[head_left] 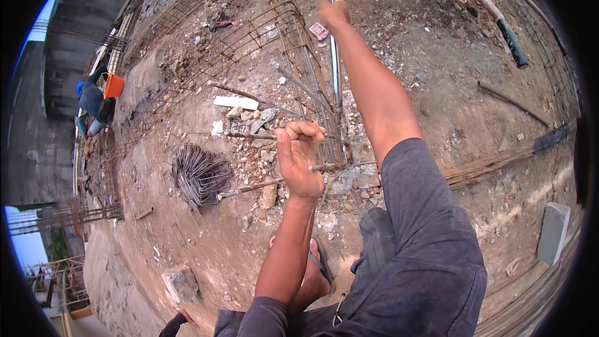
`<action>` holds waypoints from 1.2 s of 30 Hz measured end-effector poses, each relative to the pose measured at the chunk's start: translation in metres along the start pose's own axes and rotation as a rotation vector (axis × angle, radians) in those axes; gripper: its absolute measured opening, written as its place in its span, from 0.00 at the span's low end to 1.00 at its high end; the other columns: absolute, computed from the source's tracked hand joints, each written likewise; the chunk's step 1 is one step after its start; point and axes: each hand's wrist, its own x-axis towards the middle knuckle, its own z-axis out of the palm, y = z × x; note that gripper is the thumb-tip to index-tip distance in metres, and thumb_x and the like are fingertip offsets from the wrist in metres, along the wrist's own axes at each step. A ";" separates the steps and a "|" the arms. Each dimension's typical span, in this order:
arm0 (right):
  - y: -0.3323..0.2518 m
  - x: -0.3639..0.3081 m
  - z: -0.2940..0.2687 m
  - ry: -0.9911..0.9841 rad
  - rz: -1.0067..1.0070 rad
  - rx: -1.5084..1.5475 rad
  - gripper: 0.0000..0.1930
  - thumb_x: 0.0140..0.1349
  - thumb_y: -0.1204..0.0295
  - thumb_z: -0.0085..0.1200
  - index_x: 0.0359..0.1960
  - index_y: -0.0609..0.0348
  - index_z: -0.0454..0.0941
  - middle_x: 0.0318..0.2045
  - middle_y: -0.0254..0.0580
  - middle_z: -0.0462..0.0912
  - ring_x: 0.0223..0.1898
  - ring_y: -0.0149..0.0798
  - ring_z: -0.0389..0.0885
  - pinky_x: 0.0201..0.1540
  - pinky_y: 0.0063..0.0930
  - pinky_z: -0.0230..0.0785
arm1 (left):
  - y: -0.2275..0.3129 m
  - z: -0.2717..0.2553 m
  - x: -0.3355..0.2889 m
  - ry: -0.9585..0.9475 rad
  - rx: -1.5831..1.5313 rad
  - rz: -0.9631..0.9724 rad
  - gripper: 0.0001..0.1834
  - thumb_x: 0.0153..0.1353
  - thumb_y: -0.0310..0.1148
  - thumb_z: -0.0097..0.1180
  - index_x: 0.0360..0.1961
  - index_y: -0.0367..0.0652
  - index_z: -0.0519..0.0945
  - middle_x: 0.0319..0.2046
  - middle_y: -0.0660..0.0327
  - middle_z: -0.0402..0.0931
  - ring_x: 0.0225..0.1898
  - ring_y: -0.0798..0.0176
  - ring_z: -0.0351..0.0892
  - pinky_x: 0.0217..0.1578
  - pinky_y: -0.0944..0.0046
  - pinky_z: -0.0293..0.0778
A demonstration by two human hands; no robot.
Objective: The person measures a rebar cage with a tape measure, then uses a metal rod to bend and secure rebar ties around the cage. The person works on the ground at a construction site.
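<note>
My right hand, arm stretched far forward, is closed round the upper end of a long shiny metal pipe. The pipe runs back toward me, and its near end lies among rusty bars close to my left hand. My left hand is raised palm-up at the middle, its fingers curled in; what they hold, if anything, I cannot make out. Behind that hand, a rusty rod and a lower rod cross the ground. A bundle of bent steel bars lies to the left.
Rusty rebar cages stretch across the far ground. Rubble and a white strip lie near the rods. At right are a wooden beam and a grey block. Far left, a person bends by an orange bucket.
</note>
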 end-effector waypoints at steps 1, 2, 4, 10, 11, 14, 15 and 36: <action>0.007 0.010 0.001 -0.018 0.027 0.013 0.42 0.65 0.35 0.56 0.48 0.75 0.81 0.44 0.65 0.86 0.44 0.58 0.87 0.47 0.47 0.78 | -0.002 0.000 0.000 -0.002 0.008 0.003 0.33 0.79 0.62 0.30 0.36 0.44 0.74 0.30 0.60 0.73 0.40 0.58 0.73 0.63 0.50 0.62; 0.015 0.018 0.002 -0.036 0.054 0.027 0.42 0.65 0.36 0.57 0.49 0.76 0.81 0.44 0.66 0.86 0.42 0.57 0.88 0.45 0.47 0.79 | -0.004 0.000 0.001 -0.005 0.015 0.005 0.33 0.79 0.62 0.29 0.35 0.44 0.74 0.30 0.60 0.73 0.40 0.59 0.73 0.63 0.50 0.61; 0.019 0.017 0.015 -0.038 0.047 -0.006 0.42 0.65 0.36 0.57 0.49 0.77 0.81 0.43 0.66 0.85 0.40 0.55 0.88 0.42 0.45 0.79 | 0.000 0.000 0.000 0.010 0.050 0.011 0.33 0.79 0.61 0.28 0.36 0.44 0.73 0.30 0.61 0.72 0.39 0.59 0.71 0.64 0.50 0.61; 0.038 0.037 0.033 -0.005 0.129 -0.010 0.41 0.66 0.38 0.58 0.49 0.78 0.81 0.44 0.65 0.86 0.39 0.53 0.88 0.41 0.45 0.79 | -0.004 0.009 0.000 0.001 0.152 0.065 0.32 0.80 0.59 0.27 0.36 0.44 0.73 0.30 0.61 0.70 0.39 0.60 0.69 0.62 0.50 0.63; 0.039 0.040 0.035 0.013 0.124 -0.036 0.41 0.66 0.38 0.58 0.48 0.78 0.81 0.44 0.65 0.86 0.39 0.53 0.88 0.41 0.45 0.79 | -0.007 0.011 0.003 -0.004 0.131 0.099 0.31 0.80 0.58 0.28 0.35 0.44 0.72 0.30 0.60 0.70 0.38 0.61 0.68 0.60 0.50 0.65; 0.019 0.002 0.058 -0.131 0.113 0.078 0.40 0.68 0.38 0.55 0.50 0.76 0.80 0.43 0.62 0.86 0.42 0.52 0.87 0.43 0.46 0.78 | -0.009 0.009 0.001 0.124 0.163 0.148 0.31 0.80 0.58 0.29 0.36 0.43 0.72 0.30 0.61 0.70 0.36 0.62 0.68 0.58 0.50 0.66; 0.008 -0.013 0.063 -0.205 0.095 0.111 0.40 0.69 0.38 0.54 0.50 0.75 0.80 0.43 0.60 0.86 0.42 0.51 0.87 0.44 0.46 0.78 | -0.010 0.007 0.001 0.175 0.200 0.176 0.31 0.79 0.59 0.30 0.34 0.43 0.72 0.29 0.61 0.69 0.34 0.63 0.68 0.55 0.51 0.69; -0.021 -0.054 0.015 -0.416 -0.152 0.037 0.26 0.58 0.50 0.66 0.40 0.65 0.81 0.34 0.57 0.87 0.38 0.50 0.88 0.43 0.43 0.79 | -0.028 0.005 -0.007 0.291 0.000 0.363 0.42 0.70 0.75 0.30 0.31 0.43 0.71 0.26 0.60 0.69 0.28 0.64 0.70 0.47 0.56 0.77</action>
